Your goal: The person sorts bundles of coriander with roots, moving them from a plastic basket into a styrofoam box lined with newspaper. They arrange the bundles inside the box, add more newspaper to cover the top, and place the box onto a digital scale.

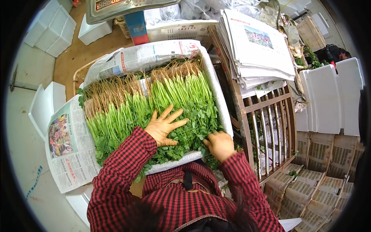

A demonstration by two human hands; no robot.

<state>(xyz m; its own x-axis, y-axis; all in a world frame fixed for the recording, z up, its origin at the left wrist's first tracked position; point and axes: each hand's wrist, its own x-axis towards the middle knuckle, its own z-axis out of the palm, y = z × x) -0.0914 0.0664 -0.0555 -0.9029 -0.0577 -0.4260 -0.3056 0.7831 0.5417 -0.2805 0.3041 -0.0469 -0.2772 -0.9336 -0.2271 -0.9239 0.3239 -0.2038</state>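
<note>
My left hand [165,127] lies palm down with spread fingers on leafy greens [185,92] that look like coriander. The stems are packed in rows, with brown roots toward the far side and leaves toward me. They fill a white foam box [218,92] lined with newspaper [153,56]. At the box's near right corner is my right hand [221,146], its fingers curled against the leaves and rim. Whether those fingers grip anything is hidden. A newspaper sheet [69,145] hangs over the box's left side.
A digital scale [130,8] stands beyond the box. Stacked newspapers [258,43] rest on a slatted metal frame [269,107] at right. White foam boxes [321,98] and plastic crates [316,179] are farther right, with another person [337,53] behind. More foam boxes [52,29] stand at left.
</note>
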